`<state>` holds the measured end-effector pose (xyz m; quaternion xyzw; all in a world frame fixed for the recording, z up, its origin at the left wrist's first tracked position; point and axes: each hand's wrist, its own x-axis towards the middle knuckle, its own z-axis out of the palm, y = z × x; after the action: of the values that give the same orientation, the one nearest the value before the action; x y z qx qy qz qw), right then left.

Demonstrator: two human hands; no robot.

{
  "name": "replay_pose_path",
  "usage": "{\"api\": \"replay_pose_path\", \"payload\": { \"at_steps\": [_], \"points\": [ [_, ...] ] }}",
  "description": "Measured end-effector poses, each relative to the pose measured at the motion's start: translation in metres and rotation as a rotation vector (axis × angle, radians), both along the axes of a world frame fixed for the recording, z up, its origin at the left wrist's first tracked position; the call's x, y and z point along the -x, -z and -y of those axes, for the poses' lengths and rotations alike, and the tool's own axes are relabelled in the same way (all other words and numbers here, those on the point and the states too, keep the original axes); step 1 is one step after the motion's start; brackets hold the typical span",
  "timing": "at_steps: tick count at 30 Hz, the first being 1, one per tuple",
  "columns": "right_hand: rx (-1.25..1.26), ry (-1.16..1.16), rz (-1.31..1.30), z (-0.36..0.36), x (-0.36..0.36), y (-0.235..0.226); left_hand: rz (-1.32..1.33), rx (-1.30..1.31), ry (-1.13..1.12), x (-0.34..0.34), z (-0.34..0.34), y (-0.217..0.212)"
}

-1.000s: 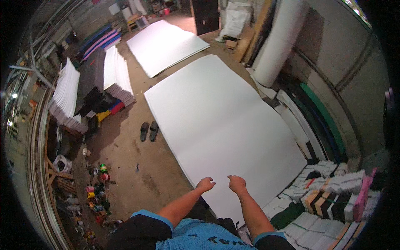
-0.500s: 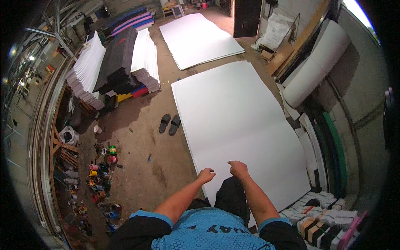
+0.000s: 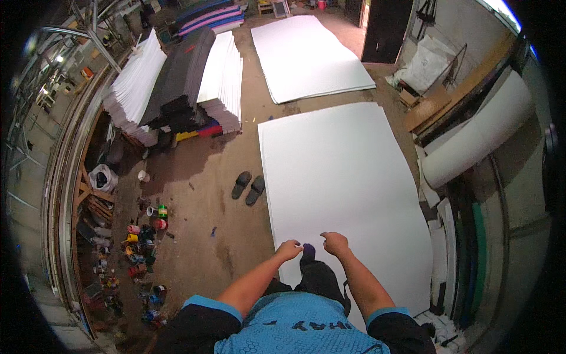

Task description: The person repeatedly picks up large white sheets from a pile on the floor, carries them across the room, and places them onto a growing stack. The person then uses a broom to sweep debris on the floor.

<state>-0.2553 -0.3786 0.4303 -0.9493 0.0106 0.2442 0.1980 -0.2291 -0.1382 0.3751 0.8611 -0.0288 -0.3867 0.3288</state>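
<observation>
Both of my hands hover over a large white sheet (image 3: 342, 171), one of a thin layered pile lying on the floor. My left hand (image 3: 289, 250) is closed, fingers curled and thumb toward the middle. Opposite it, my right hand (image 3: 335, 242) is also closed, its index finger pointing left. A small gap separates the two hands. Anything pinched in them is too small to make out. Between and just below them, my foot in a dark purple sock (image 3: 308, 252) is on the sheet.
Black slippers (image 3: 248, 188) sit left of the sheet. Another white sheet pile (image 3: 312, 59) lies beyond. Stacked white and black sheets (image 3: 180, 79) stand far left, paint cans (image 3: 159, 224) nearer. A large white roll (image 3: 480, 130) leans along the right wall.
My view has shifted, so the sheets, slippers and stacks sit farther right in the picture. My socked foot has come into sight between the hands. Both hands keep nearly the same closed pose.
</observation>
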Motion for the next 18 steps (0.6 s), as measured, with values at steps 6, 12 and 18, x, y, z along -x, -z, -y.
{"api": "replay_pose_path", "payload": {
  "at_steps": [6,12,18],
  "points": [
    [0.025,-0.083,-0.013,0.013,-0.112,0.003,0.094,0.08,-0.118,-0.084,0.003,0.014],
    [0.044,-0.18,-0.016,-0.003,-0.218,-0.013,0.018,0.078,-0.208,-0.15,-0.016,0.027],
    [0.059,-0.162,-0.04,-0.007,-0.317,-0.022,-0.016,0.068,-0.216,-0.243,-0.02,0.041]
  ]
}}
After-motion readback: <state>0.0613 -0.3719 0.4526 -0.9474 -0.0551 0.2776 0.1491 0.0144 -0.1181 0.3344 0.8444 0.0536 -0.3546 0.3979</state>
